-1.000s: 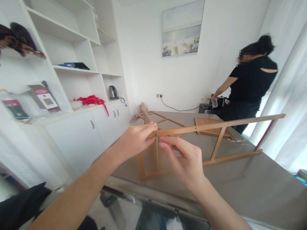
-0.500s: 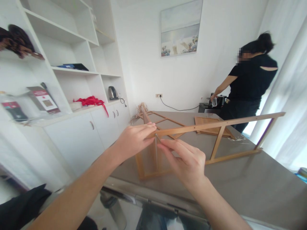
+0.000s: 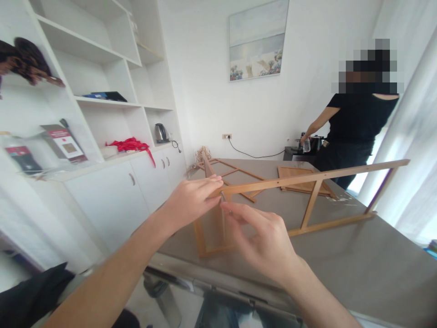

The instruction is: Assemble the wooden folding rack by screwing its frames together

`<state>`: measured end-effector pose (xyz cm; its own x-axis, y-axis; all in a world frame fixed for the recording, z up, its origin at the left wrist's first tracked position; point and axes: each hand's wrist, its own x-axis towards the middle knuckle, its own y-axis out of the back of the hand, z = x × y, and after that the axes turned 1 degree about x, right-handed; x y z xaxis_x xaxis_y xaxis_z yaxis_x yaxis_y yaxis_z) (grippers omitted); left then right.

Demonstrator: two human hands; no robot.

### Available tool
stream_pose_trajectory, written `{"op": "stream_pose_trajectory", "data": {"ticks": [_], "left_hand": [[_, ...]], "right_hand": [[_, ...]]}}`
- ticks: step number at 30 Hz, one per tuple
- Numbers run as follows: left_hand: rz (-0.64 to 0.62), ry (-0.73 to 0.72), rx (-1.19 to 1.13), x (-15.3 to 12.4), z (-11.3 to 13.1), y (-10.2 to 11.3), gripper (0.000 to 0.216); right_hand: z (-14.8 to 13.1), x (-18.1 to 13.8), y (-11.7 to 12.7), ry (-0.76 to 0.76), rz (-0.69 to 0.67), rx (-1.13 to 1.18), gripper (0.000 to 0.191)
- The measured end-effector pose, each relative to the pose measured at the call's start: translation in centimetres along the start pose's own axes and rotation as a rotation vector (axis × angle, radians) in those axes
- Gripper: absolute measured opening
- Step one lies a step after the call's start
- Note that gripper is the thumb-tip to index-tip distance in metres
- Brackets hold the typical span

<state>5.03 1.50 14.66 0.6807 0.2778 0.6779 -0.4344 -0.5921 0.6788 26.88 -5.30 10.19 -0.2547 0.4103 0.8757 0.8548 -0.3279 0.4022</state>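
A wooden ladder-like frame (image 3: 309, 180) stands on edge on the grey table (image 3: 341, 259), running from the middle to the right. My left hand (image 3: 191, 200) grips the near end of its top rail, fingers closed over it. Just below that end, my right hand (image 3: 262, 239) pinches a small metal screw (image 3: 223, 197) that sticks into the underside of the rail.
A second wooden frame (image 3: 232, 173) and a flat wooden panel (image 3: 297, 175) lie farther back on the table. A person in black (image 3: 355, 123) stands at the far right by a small dark stand. White shelves and cabinets (image 3: 112, 182) line the left wall.
My right hand has turned slightly at the screw, its fingers shifting a little left and down. The frame and my left hand have stayed in place.
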Motion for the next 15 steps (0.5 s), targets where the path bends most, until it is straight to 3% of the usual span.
{"op": "stream_pose_trajectory", "data": {"ticks": [5, 15], "left_hand": [[-0.006, -0.01, 0.009, 0.1, 0.0, 0.1, 0.028], [-0.026, -0.038, 0.052, 0.4, 0.0, 0.5, 0.025]], "right_hand": [[0.2, -0.1, 0.5, -0.028, -0.09, 0.014, 0.03], [-0.2, 0.9, -0.7, 0.051, 0.097, -0.093, 0.011]]}}
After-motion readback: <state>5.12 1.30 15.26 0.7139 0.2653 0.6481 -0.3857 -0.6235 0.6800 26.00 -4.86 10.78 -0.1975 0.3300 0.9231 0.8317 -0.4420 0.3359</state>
